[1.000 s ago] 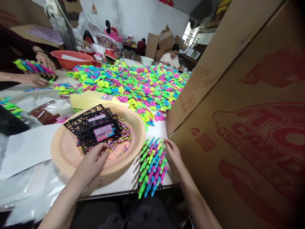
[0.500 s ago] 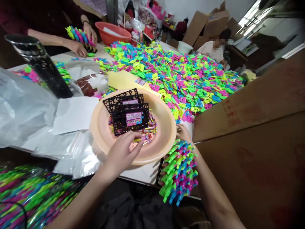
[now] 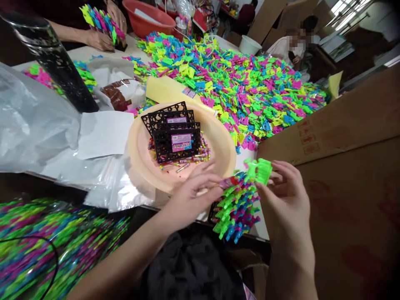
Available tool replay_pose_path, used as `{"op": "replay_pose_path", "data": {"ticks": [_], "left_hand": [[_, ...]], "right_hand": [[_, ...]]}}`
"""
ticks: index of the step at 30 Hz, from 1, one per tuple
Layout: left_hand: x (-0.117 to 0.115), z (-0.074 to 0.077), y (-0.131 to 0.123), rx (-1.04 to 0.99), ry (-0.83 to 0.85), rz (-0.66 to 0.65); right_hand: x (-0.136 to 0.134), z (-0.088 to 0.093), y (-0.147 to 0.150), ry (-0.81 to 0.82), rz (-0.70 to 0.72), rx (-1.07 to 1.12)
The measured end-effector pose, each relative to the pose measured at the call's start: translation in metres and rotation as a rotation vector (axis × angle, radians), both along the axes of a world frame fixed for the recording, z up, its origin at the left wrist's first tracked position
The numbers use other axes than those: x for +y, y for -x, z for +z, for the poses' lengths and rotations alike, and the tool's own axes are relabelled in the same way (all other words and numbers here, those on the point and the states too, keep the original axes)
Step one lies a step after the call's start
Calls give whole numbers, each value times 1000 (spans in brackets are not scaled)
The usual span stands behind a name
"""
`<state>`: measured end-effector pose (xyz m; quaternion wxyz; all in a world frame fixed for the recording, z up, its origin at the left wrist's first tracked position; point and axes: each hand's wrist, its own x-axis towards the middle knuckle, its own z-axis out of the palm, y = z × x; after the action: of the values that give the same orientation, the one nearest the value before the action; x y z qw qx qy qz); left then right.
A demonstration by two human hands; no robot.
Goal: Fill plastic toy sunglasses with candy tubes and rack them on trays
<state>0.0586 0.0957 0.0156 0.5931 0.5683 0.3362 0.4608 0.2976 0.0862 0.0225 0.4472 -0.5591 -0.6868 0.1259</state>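
My left hand (image 3: 195, 193) pinches a small candy tube (image 3: 227, 182) with a red end. My right hand (image 3: 289, 193) grips a bright green plastic toy piece (image 3: 264, 171) with a comb-like end, close to the tube's red end. Just below both is a black rack (image 3: 213, 212) filled with rows of green, blue, pink and yellow toys (image 3: 237, 208), at the table's front edge. To the left, a peach basin (image 3: 137, 166) holds loose candy tubes (image 3: 183, 167) and several black perforated racks (image 3: 162, 146) with "Toy Candy" labels.
A large heap of coloured plastic pieces (image 3: 237, 87) spreads behind the basin. Cardboard boxes (image 3: 350, 166) border the right side. Plastic bags (image 3: 34, 121), white paper (image 3: 104, 133) and a black post (image 3: 59, 66) are at left. A co-worker's hands (image 3: 103, 39) hold another filled rack.
My left hand has left the basin, moving right with a candy tube. From beside the heap, my right hand has come nearer with a green toy piece. The camera view has shifted slightly.
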Motion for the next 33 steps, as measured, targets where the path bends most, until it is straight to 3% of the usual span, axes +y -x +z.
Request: {"op": "replay_pose_path", "data": {"ticks": [3, 7, 11, 14, 17, 22, 27, 29, 33], "left_hand": [[-21, 1, -23, -118, 197, -55], [-40, -7, -30, -112, 259, 75], [-54, -9, -20, 54, 118, 105], [-61, -9, -16, 150, 89, 224], [-63, -10, -16, 172, 113, 334], [-62, -15, -21, 104, 15, 409], [-61, -19, -20, -14, 68, 272], [-59, -19, -12, -44, -78, 235], [-55, -14, 4, -39, -550, 169]], "right_hand": [[-28, 21, 47, 59, 129, -24], [-50, 17, 76, 171, 250, 93], [-64, 5, 89, 183, 80, 286], [-71, 1, 94, 122, -72, 581], [-76, -3, 89, 228, -6, 830], [-84, -10, 77, 521, 94, 736], [-93, -13, 72, 556, 141, 814], [-97, -13, 71, 609, 178, 842], [-103, -13, 72, 652, 251, 918]]}}
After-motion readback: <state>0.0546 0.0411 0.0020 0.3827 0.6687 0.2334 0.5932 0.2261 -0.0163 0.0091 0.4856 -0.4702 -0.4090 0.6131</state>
